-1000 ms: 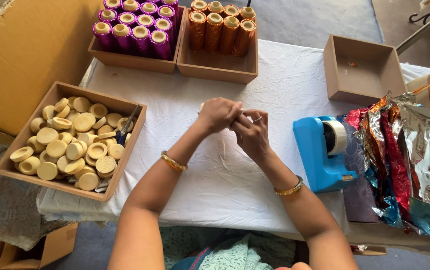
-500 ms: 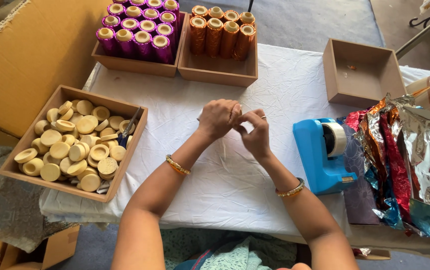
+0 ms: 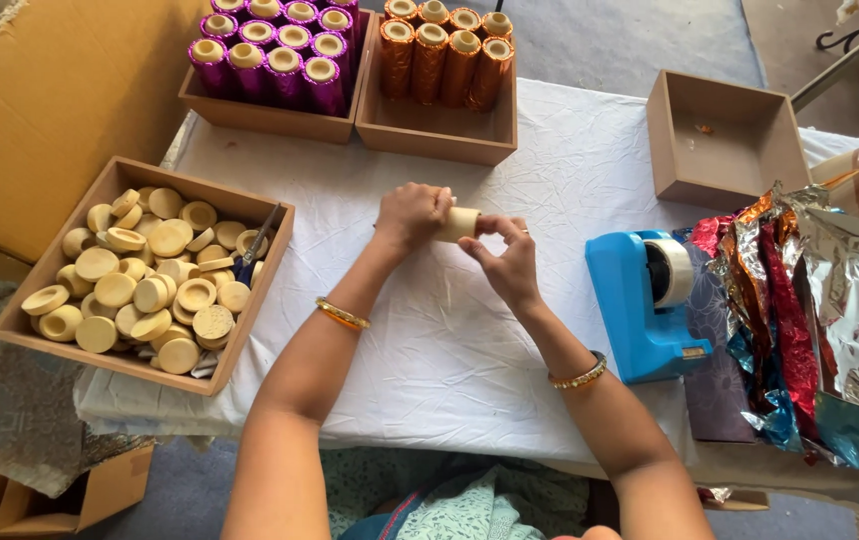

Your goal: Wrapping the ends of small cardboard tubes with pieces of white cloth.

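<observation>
The stack of pale discs (image 3: pixel 458 223) sits between both hands above the white tablecloth (image 3: pixel 450 340), just left of the blue tape dispenser (image 3: pixel 645 305); the left hand (image 3: pixel 412 212) is wrapped round its left end, fingers curled together and clamped on it, and the right hand (image 3: pixel 505 262) pinches its right end between thumb and fingertips, so both hands are closed on the same piece. It looks like a short cream cylinder, held level; how many discs make it up cannot be told, since the fingers cover most of it.

By its look it should handle as a light, stiff and dry thing, chalky rather than slick; if it is loose discs pressed together it may slide apart under a sideways push, so pressing along its length from both ends seems the safest hold, with fingers laid along the side to keep it straight; the edges might crumble under a hard squeeze.

Well left of the dispenser stands a wooden tray (image 3: pixel 25 330) heaped with loose discs (image 3: pixel 140 285), a blue-handled tool (image 3: pixel 255 250) lying among them; beyond the dispenser, at the far edge of the table, are purple wrapped rolls (image 3: pixel 275 50) and orange wrapped rolls (image 3: pixel 445 50) upright in trays, and an empty box (image 3: pixel 725 140); just right of the dispenser lie crumpled foil sheets (image 3: pixel 810 300).
</observation>
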